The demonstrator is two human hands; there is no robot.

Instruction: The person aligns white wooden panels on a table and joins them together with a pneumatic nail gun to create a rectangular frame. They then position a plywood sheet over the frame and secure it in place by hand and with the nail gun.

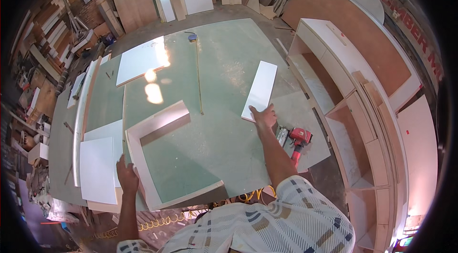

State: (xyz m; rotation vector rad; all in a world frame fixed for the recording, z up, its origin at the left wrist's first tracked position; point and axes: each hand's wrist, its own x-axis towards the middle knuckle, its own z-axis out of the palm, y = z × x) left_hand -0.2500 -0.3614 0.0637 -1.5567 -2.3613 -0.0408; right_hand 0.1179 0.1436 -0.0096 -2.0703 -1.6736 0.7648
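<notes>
Frame [157,157] first: the three-sided white-edged frame stands on its edges on the green worktop [224,62], near the front edge and toward the front-left corner, with its open side facing right. My left hand [127,176] sits at the frame's long left rail, fingers curled against the outside of it, apparently gripping or at least bracing that rail; I cannot see how far the fingers wrap round. Just left of that hand a white panel [98,169] lies flat, overhanging the left edge, so I judge I should keep the frame from sliding into it. A tape measure [197,69] runs down the middle of the worktop from the far edge toward the frame's upper rail.

Further right, my right hand [264,115] lies spread and flat, fingertips on the near end of a narrow white strip [260,90] lying toward the right edge. It holds nothing closed; it only presses. To do this well, I think, the strip wants drawing in by a firm flat press, without tipping it, while the left hand keeps the frame square and still. A red nail gun [295,137] rests at the front-right corner, just beside my right wrist; I should mind not to knock it off.
</notes>
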